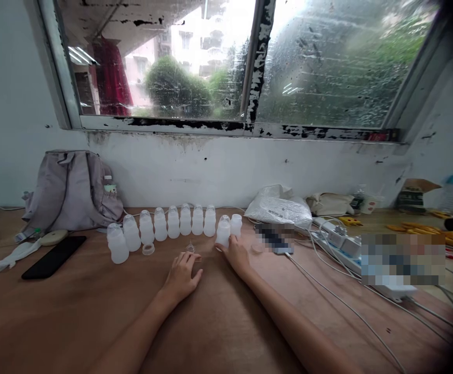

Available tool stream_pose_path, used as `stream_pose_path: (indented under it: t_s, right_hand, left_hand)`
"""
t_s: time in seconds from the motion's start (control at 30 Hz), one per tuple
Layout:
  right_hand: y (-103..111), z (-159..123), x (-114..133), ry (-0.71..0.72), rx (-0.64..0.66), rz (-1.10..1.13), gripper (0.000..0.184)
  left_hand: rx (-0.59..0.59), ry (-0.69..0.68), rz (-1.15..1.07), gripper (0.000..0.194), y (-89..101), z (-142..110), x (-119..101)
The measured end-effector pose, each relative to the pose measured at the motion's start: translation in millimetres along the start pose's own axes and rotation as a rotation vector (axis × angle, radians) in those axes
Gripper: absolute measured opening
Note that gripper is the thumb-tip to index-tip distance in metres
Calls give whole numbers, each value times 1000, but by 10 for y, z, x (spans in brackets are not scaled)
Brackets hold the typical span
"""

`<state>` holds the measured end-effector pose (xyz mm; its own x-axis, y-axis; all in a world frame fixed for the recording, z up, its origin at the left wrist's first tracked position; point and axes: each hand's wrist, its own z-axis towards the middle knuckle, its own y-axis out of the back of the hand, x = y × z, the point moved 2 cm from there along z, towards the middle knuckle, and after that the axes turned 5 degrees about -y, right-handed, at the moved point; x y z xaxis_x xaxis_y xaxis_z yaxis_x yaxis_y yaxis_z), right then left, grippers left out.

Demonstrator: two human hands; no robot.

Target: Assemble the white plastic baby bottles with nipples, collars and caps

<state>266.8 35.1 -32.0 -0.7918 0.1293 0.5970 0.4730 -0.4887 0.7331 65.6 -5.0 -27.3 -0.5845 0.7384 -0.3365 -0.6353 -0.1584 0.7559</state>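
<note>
My right hand point(236, 255) is wrapped around the lower part of a frosted baby bottle point(223, 228) with a clear dome cap. Just behind it stands an uncapped baby bottle point(236, 222). On the table lies my left hand point(183, 271), its thumb apart from the fingers. Past its fingertips sits a clear bottle nipple point(190, 246); whether they touch it I cannot tell. Several capped baby bottles point(160, 224) stand upright in a curved row to the left. A ring collar point(148, 249) lies before the row, and another pale ring point(256, 248) is right of my right hand.
At the left are a grey backpack point(70, 189), a black phone point(54, 257) and a white cloth strip point(10, 259). A bubble-wrap bag point(279, 206) rests by the wall. Cables run from a power strip point(390, 285) on the right, near a charging phone point(283, 248).
</note>
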Motion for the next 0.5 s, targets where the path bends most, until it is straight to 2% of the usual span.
stream_pose_path:
  t_s: [0.07, 0.17, 0.5]
  right_hand:
    - [-13, 72, 15, -95, 26, -53, 41]
    - [-54, 169, 61, -158, 38, -55, 49]
    - [-188, 391, 144, -208, 36, -169, 54]
  left_hand:
    - [-33, 17, 29, 25, 35, 8, 69]
    - [-74, 55, 93, 24, 97, 20, 194]
    - [-111, 262, 261, 27, 182, 13, 574]
